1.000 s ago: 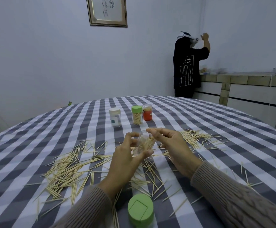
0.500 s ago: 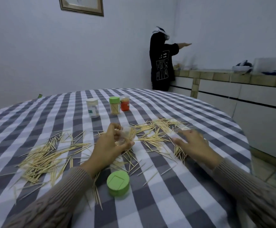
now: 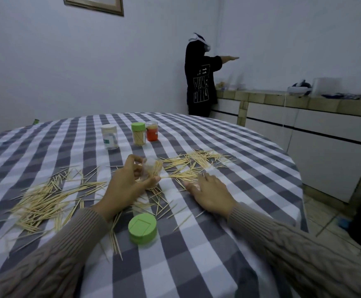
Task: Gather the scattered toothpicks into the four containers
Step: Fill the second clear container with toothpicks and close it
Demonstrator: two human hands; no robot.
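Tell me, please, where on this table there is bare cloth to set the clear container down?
Bare cloth lies right of the green lid, before the right hand, and behind the three standing jars. It is crowded around the left hand holding the clear container and in the left toothpick pile.

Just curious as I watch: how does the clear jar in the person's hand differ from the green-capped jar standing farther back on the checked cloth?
The clear plastic jar is tilted and gripped by the left hand; the green-capped clear jar stands upright, untouched. The held jar has no cap and is only partly filled; the standing one is capped and looks packed. Both are clear and hold pale wooden toothpicks.
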